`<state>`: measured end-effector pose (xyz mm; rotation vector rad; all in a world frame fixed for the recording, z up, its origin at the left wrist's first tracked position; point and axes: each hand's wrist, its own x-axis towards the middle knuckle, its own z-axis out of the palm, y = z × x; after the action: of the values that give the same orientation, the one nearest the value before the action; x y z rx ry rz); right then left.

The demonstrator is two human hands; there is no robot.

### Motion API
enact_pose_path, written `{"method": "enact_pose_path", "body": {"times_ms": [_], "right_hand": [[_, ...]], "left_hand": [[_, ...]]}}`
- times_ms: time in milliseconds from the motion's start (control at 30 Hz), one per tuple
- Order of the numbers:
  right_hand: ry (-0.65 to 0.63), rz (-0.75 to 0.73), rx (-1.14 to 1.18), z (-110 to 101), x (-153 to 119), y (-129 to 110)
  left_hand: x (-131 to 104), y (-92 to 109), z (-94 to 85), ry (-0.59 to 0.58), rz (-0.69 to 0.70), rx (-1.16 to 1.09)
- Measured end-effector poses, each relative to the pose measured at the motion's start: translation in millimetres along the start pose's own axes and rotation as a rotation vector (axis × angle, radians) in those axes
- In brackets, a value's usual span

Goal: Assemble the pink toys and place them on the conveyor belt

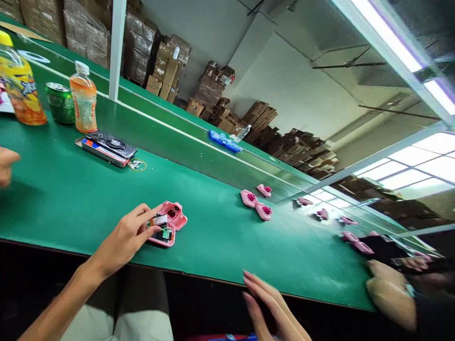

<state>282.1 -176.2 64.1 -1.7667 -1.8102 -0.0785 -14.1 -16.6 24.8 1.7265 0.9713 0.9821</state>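
An opened pink toy camera case [180,219] rests on the green table, its two halves spread apart. Inside the nearer half are a green circuit board [166,233] and a whitish block [159,220]. My left hand [122,239] grips this case at its left side, thumb and fingers closed over the inner parts, which they partly cover. Off the table's front edge, to the right, my right hand [272,303] is held with fingers stretched and thumb apart; nothing is in it.
Several pink camera cases [263,211] lie to the right, more along the belt [199,156]. A box with a black device [110,148], a green can [59,103] and drink bottles [84,99] stand left. Another person's hand [7,166] shows at left, another person's arm [391,293] at right.
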Motion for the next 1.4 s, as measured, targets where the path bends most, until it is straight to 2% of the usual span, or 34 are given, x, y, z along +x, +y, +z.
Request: {"method": "enact_pose_path", "body": {"times_ms": [33,67,167,233,300,400,533,633,767,967,1233,1400], "right_hand": [[-0.039,-0.135,0.053,11.3,22.9,-15.5],[-0.130,-0.290,0.105,23.2,47.8,-31.9],[-0.406,-0.573,0.145,55.7,115.3,-75.8],[-0.520,-0.647,0.145,69.7,141.3,-91.3],[-0.569,-0.648,0.154,75.8,150.4,-94.7],[-0.526,-0.560,0.236,75.0,145.7,-88.6],[-0.390,-0.298,0.431,76.0,132.2,-78.8],[-0.343,-0.202,0.517,84.0,120.4,-75.1],[-0.292,-0.222,0.496,93.7,99.8,-76.3],[-0.256,-0.225,0.437,102.3,78.3,-73.0],[-0.264,-0.231,0.416,108.4,77.0,-68.8],[-0.331,-0.370,0.273,100.9,84.0,-73.0]], "left_hand": [[-0.6,-0.2,-1.4,-0.009,0.017,0.011],[-1.0,-0.3,-2.4,-0.015,0.032,0.013],[-1.4,-0.1,-2.7,-0.013,0.065,0.000],[-2.1,0.2,-2.0,0.008,0.072,-0.007],[-3.4,0.6,-1.5,0.022,0.069,-0.005],[-5.6,1.7,-2.7,0.003,0.085,0.000],[-4.9,1.7,-5.5,-0.030,0.128,0.021],[-1.4,-1.4,-4.3,-0.033,0.099,0.070],[1.3,-5.8,0.1,0.004,0.028,0.125],[-0.7,-5.8,2.7,-0.027,0.058,0.180],[-0.6,-8.0,1.2,-0.083,0.084,0.194],[-4.6,-8.4,2.3,-0.094,0.117,0.235]]}}
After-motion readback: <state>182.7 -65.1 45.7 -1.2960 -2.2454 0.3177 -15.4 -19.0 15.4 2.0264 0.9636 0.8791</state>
